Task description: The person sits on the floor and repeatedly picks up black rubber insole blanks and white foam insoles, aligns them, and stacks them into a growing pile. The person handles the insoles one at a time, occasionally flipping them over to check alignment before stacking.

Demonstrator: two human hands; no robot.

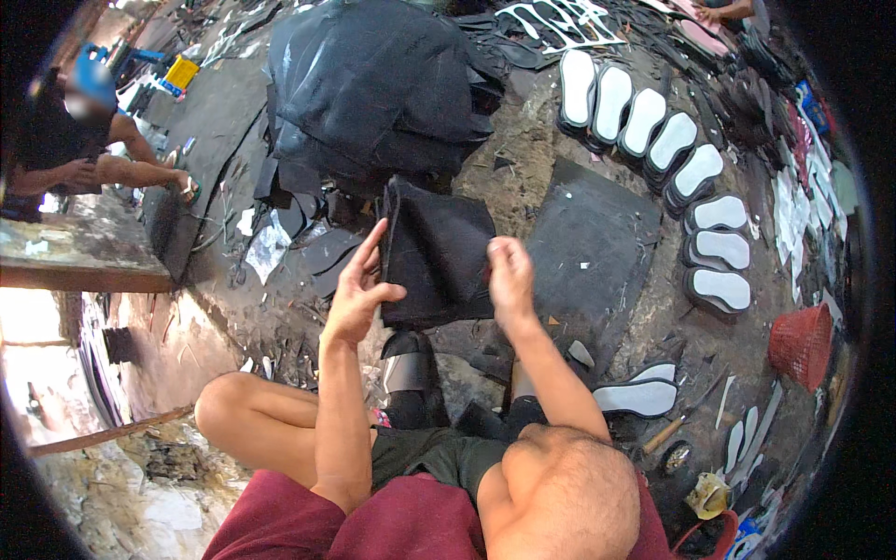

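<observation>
Black sheets (434, 257), stacked or folded into a rough square, stand in front of me just above my feet. At their left edge is my left hand (353, 297); its index finger points up along the edge and its thumb lies over the front face. My right hand (511, 280) is closed at the right edge, fingers curled in toward the sheet. Its fingertips are partly hidden. Beyond the sheets rises a large pile of black sheet material (373, 89). A flat dark board (597, 243) lies on the ground to the right.
White-topped sole shapes (644, 121) stand in several stacks, curving along the right. Loose soles (644, 397) and a wooden-handled tool (663, 436) lie nearer me. A red basket (801, 345) is at far right. Another person (84, 149) sits at left beside a wooden ledge (84, 275).
</observation>
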